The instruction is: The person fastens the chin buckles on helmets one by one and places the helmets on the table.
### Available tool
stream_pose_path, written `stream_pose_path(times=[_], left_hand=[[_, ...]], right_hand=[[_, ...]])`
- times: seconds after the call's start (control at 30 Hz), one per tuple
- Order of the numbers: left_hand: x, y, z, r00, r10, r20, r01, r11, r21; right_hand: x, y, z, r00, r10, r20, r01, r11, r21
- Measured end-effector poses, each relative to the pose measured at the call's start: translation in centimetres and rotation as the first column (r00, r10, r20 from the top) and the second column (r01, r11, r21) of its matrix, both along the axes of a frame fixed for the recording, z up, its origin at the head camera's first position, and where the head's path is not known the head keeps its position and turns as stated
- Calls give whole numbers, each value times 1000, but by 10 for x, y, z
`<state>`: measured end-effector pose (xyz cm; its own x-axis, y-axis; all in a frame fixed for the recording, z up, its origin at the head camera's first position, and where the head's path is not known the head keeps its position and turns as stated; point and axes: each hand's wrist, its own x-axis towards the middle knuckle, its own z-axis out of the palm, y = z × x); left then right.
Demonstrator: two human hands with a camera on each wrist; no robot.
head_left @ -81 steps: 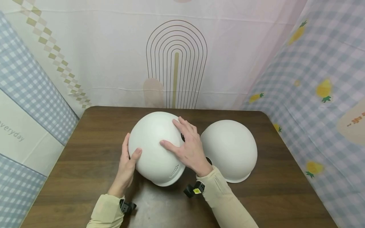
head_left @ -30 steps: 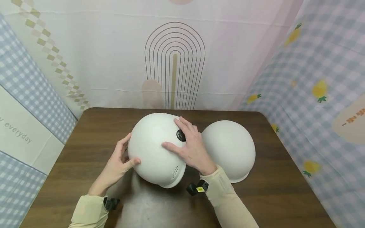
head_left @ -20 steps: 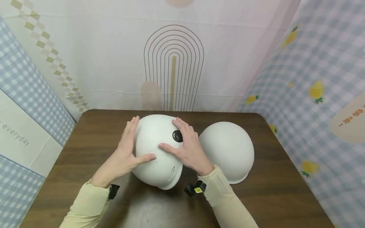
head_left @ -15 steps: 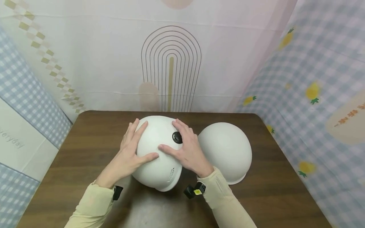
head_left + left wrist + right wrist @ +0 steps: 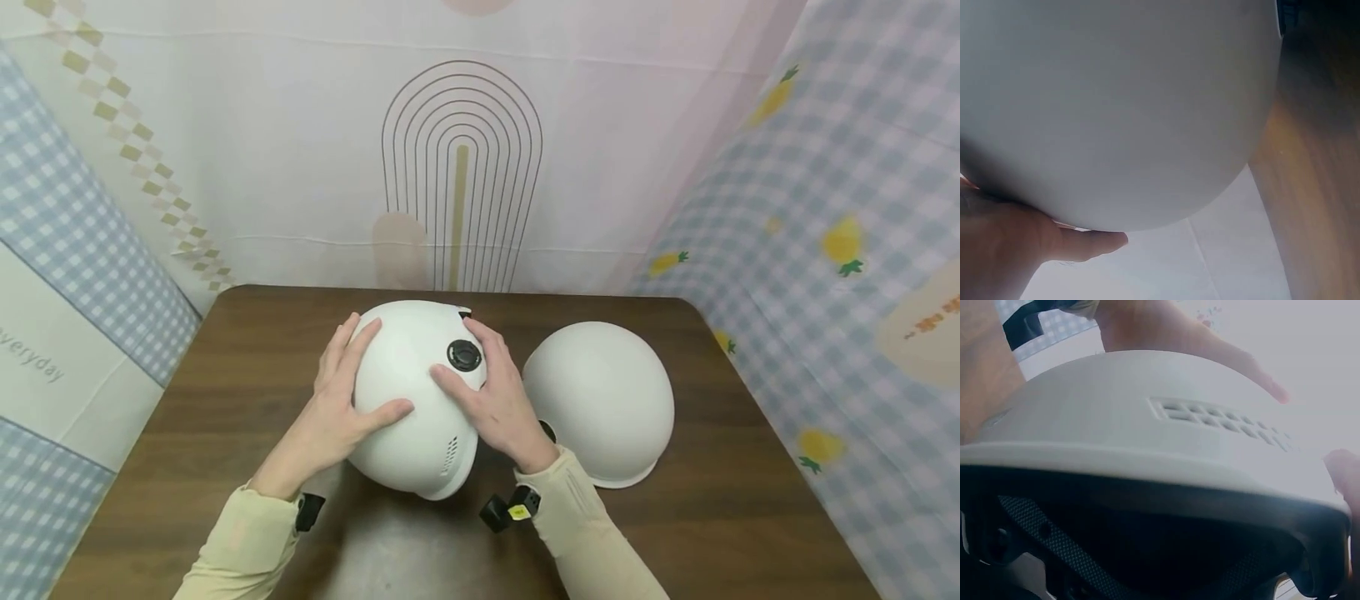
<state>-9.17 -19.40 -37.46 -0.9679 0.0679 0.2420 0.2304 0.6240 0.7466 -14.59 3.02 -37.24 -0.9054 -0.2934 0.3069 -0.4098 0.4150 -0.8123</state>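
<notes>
A white helmet [image 5: 408, 392] is between my two hands in the head view, tilted, with a black round disc [image 5: 464, 356] on its right side and small vent slots near its lower rim. My left hand [image 5: 337, 400] holds its left side, thumb and fingers spread over the shell. On the right side my right hand [image 5: 498, 400] grips it, thumb on the shell, fingers beside the disc. The right wrist view shows the vent slots [image 5: 1222, 422], the dark inside and a woven strap [image 5: 1054, 540]. Whether the helmet touches the table is hidden.
A second white helmet [image 5: 600, 400] lies dome up on the brown wooden table [image 5: 720, 500], close to my right hand. Patterned cloths [image 5: 300, 150] hang behind the table and along both sides.
My left hand has let go of the helmet's lower left side and taken hold higher up. The helmet has turned, so the black disc shows fully. The second helmet stays put.
</notes>
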Motion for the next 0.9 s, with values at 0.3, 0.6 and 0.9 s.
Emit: stream_pose_path(times=[0.3, 0.6, 0.9], left_hand=[[0, 4, -1, 1000, 9, -23, -9, 1000, 13], [1, 5, -7, 1000, 9, -24, -8, 998, 57], [1, 6, -7, 1000, 11, -25, -9, 998, 68]], right_hand=[[0, 2, 5, 1000, -8, 2, 8, 999, 42], [0, 1, 9, 1000, -7, 10, 6, 999, 53], [-1, 1, 9, 1000, -6, 5, 6, 998, 58]])
